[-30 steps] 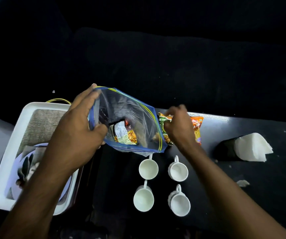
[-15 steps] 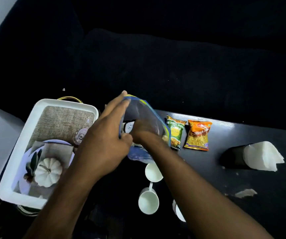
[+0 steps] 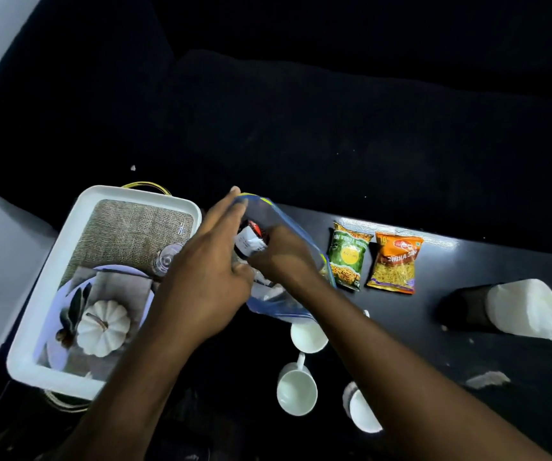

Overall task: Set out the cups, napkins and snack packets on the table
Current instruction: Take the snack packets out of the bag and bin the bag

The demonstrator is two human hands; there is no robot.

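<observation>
- While two snack packets already lie on the dark table [image 3: 517, 327], the green packet [image 3: 348, 257] just beside the orange packet [image 3: 394, 262], the step in hand looks to be drawing a third packet [image 3: 250, 240] out of the zip bag [image 3: 287, 227].
- The left hand [image 3: 208, 281] holds the zip bag at its mouth, fingers pressed together and stretched along the rim, thumb closing underneath, so the opening stays wide.
- The right hand [image 3: 278, 257] is inside the bag, fingers curled around the third packet; the plastic blurs them, so I cannot tell exactly how many grip it, though it appears firmly pinched.
- Both forearms come up from the bottom of the view and meet at the bag, which hangs above the table's left part, next to the white tray [image 3: 51, 287].
- Three white cups [image 3: 296, 392] show below the bag, partly hidden by the right forearm; more may lie beneath it.
- The napkins [image 3: 527, 309] sit fanned in a dark holder [image 3: 466, 309] at the right, well apart from the packets.
- Next, I judge, the packet needs lifting clear of the bag's rim without snagging, then laying flat in line with the other two.
</observation>
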